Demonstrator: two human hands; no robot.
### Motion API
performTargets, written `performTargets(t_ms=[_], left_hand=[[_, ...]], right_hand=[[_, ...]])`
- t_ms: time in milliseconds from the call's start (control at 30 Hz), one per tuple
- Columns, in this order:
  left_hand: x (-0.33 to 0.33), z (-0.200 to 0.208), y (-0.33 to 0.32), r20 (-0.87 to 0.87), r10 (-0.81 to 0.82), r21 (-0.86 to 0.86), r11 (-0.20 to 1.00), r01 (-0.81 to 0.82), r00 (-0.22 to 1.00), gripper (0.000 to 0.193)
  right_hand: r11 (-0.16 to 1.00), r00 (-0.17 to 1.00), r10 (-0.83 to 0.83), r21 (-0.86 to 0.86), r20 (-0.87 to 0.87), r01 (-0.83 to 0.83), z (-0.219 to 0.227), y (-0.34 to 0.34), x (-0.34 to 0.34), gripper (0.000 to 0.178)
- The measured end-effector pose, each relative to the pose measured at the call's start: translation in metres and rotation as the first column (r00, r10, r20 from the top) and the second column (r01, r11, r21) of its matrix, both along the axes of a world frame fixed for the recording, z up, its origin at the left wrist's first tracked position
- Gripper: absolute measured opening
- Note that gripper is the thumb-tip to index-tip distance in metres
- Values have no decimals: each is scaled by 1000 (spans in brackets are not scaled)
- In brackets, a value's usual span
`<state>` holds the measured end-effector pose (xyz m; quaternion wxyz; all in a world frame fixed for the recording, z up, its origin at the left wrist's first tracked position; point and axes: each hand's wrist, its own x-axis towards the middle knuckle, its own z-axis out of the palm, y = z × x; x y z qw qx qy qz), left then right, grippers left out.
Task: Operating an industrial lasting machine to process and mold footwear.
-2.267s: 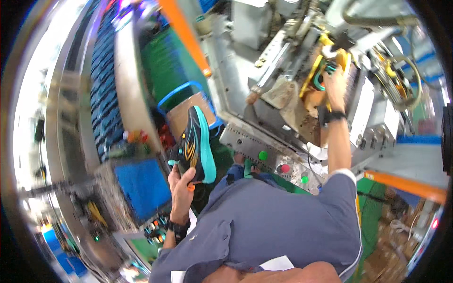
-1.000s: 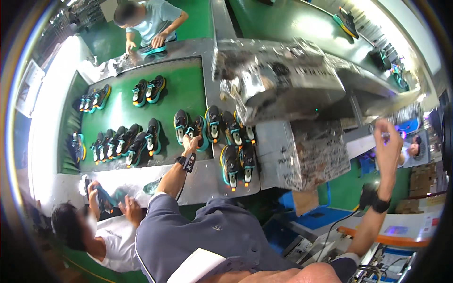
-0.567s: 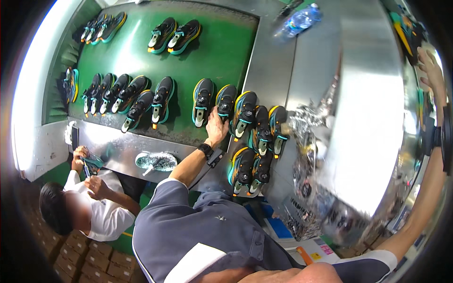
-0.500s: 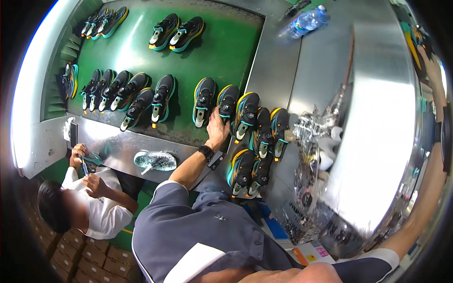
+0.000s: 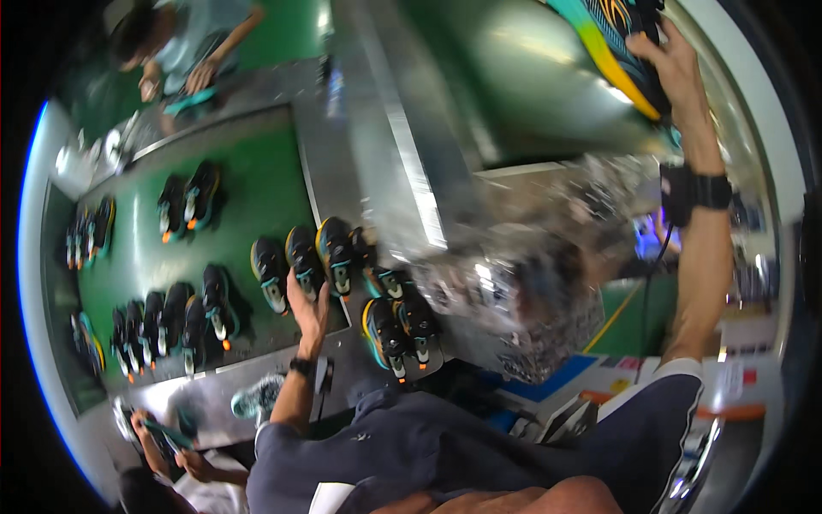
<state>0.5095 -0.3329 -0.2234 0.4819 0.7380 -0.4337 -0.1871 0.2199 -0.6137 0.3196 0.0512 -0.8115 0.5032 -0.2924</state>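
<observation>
My left hand is at the heel of a black sneaker with a yellow and teal sole, thumb and fingers on either side of it. That sneaker stands near the right edge of the green conveyor belt, between two like sneakers. Far off at the upper right, my right hand grips another black sneaker with a yellow-green sole, thumb on its upper. The frame edge cuts this sneaker off. A pair of sneakers stands on the metal ledge to the right of my left hand.
More sneakers stand in rows on the belt. Crumpled clear plastic bags fill the middle right, blurred. A co-worker handles a teal piece at the far left; another person's hands hold something at the lower left. A patterned shoe-shaped piece lies on the metal edge.
The view has swung right, bringing a second green surface and my right hand with its sneaker into clearer sight. My left hand stays at the same sneaker's heel.
</observation>
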Motion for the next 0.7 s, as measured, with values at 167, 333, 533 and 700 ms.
performTargets(t_ms=[167, 333, 533, 700], left_hand=[[-84, 142, 38, -784, -595, -265, 580, 770, 178, 41], [-215, 282, 61, -582, -40, -812, -10, 583, -812, 91], [-335, 281, 147, -670, 495, -729, -297, 617, -553, 75], [-436, 262, 252, -750, 287, -658, -409, 632, -596, 64]], right_hand=[[998, 964, -66, 19, 258, 63, 12, 232, -85, 68], [972, 963, 58, 206, 261, -115, -45, 405, -144, 63], [912, 958, -259, 297, -123, 284, -94, 587, -189, 60], [413, 332, -795, 51, 507, 909, -209, 737, -213, 54]])
